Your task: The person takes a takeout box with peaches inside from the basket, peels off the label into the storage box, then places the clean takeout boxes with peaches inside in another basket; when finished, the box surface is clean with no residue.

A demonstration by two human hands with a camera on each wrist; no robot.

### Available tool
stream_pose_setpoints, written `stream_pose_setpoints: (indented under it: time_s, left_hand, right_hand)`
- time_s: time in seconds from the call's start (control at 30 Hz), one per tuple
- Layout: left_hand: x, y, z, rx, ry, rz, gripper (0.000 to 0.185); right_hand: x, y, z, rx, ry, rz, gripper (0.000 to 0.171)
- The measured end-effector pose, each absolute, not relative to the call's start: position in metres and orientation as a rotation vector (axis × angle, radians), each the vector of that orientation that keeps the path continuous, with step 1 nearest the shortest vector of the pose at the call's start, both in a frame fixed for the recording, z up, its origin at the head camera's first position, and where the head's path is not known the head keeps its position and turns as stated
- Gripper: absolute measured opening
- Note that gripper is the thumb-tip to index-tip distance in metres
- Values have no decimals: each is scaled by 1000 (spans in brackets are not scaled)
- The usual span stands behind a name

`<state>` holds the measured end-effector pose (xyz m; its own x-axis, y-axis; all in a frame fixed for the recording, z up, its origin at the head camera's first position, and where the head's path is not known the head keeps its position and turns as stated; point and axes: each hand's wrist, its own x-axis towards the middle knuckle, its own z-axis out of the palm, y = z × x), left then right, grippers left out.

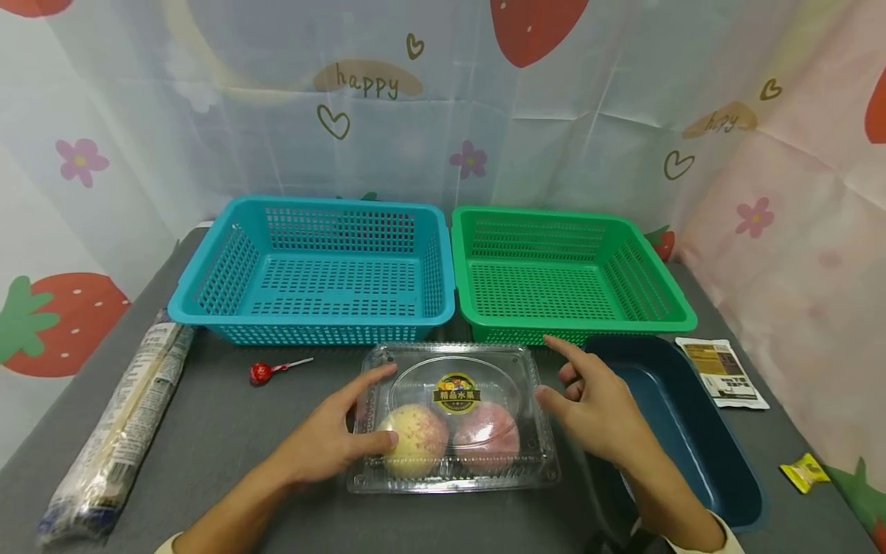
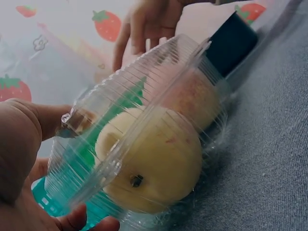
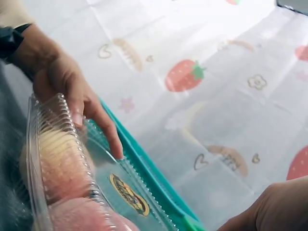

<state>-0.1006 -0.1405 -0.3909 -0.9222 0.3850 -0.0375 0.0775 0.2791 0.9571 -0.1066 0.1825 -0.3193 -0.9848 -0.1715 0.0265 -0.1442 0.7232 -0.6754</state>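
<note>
A clear plastic clamshell fruit box [image 1: 453, 481] with a gold and black label stands on the table in front of me. Through its lid show a speckled yellow round fruit [image 1: 415, 442] and a pink one [image 1: 487, 442]. My left hand [image 1: 314, 442] touches the box's left side, thumb and forefinger spread along the lid. The right hand [image 1: 602, 408] hovers by the right side with its forefinger stretched out; other fingers are loosely bent and hold nothing. In the left wrist view, the yellow fruit [image 2: 159, 159] shows close up through the ridged lid.
Behind the box stand a blue basket [image 1: 311, 319] and a green basket [image 1: 581, 327]. A dark blue tray [image 1: 720, 462] lies partly under my right arm. Around them are a lollipop [image 1: 261, 374], a long wrapped package [image 1: 124, 431], a white-brown sachet [image 1: 723, 373] and a yellow-wrapped sweet [image 1: 804, 472].
</note>
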Motion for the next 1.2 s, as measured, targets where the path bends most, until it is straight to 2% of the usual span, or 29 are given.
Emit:
stream_pose_setpoints:
  time_s: [0.3, 0.63, 1.2]
  left_hand:
    - [-101, -139, -386, 358, 2213, 1719, 82]
    - [-99, -139, -386, 328, 2198, 1768, 81]
    - [-99, -139, -391, 290, 2131, 1859, 80]
  right_hand:
    - [-124, 171, -308, -605, 2848, -1126, 57]
    - [-142, 152, -319, -842, 2716, -1132, 54]
    - [-151, 123, -332, -901, 2673, -997, 42]
